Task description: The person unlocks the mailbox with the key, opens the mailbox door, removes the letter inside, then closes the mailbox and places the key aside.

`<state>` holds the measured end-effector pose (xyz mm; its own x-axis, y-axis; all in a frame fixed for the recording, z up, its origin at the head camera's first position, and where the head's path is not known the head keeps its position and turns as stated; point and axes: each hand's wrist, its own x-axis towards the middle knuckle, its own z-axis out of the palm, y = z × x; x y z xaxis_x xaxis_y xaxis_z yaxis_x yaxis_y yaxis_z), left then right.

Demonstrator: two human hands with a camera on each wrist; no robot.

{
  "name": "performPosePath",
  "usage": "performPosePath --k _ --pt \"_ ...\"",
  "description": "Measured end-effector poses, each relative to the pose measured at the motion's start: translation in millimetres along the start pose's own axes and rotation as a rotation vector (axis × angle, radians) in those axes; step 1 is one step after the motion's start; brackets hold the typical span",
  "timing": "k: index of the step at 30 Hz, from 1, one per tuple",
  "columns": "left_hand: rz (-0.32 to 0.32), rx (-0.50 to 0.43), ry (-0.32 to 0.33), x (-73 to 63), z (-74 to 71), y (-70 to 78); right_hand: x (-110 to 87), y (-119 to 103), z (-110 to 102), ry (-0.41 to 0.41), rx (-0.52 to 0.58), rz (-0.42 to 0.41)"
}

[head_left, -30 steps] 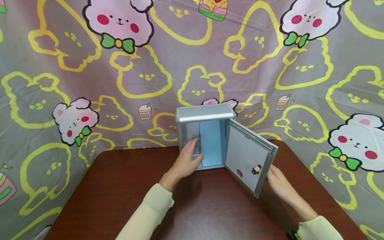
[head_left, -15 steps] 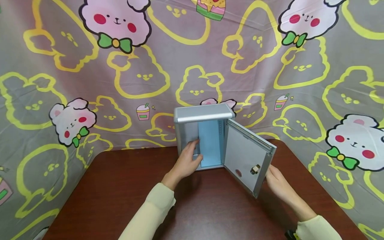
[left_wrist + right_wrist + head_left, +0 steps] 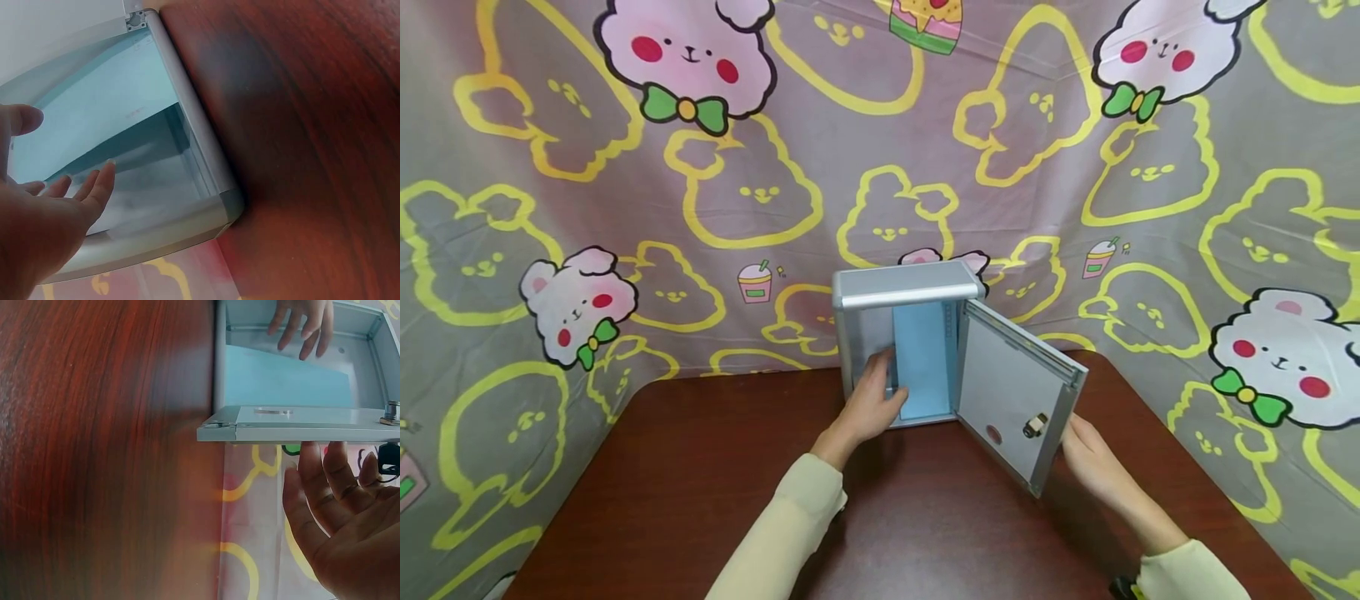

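A silver metal box (image 3: 910, 283) stands on the table, its hinged door (image 3: 1011, 387) swung out to the right. Inside, a light-blue sheet (image 3: 922, 358) stands upright against the right part of the interior. My left hand (image 3: 872, 404) reaches into the box's opening beside the sheet's left edge. In the left wrist view its thumb and fingers (image 3: 100, 190) are spread apart with nothing between them; whether a fingertip touches the sheet cannot be told. My right hand (image 3: 1097, 458) is behind the door, and in the right wrist view its fingertips (image 3: 309, 453) touch the outer face.
A small lock (image 3: 1035, 426) sits on the door's inner face near the free edge. The reddish-brown wooden table (image 3: 715, 467) extends around the box. A patterned cloth (image 3: 760, 192) with cartoon animals hangs behind and on both sides.
My left fingers have gone slightly deeper into the box. The head view has shifted a little, while the door and right hand keep about the same place relative to the box.
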<state>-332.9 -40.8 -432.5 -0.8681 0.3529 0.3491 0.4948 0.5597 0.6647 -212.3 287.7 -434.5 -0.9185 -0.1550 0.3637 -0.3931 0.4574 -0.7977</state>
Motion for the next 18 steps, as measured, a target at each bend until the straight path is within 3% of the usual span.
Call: performPosePath --k 9,18 --pt "-0.056 -0.066 -0.012 5.9 10.0 0.8 1.2 2 -1 -0.011 0.022 0.011" --pt "-0.044 -0.132 -0.003 14.0 22.3 2.7 3.4 4 -2 -0.020 0.036 0.005"
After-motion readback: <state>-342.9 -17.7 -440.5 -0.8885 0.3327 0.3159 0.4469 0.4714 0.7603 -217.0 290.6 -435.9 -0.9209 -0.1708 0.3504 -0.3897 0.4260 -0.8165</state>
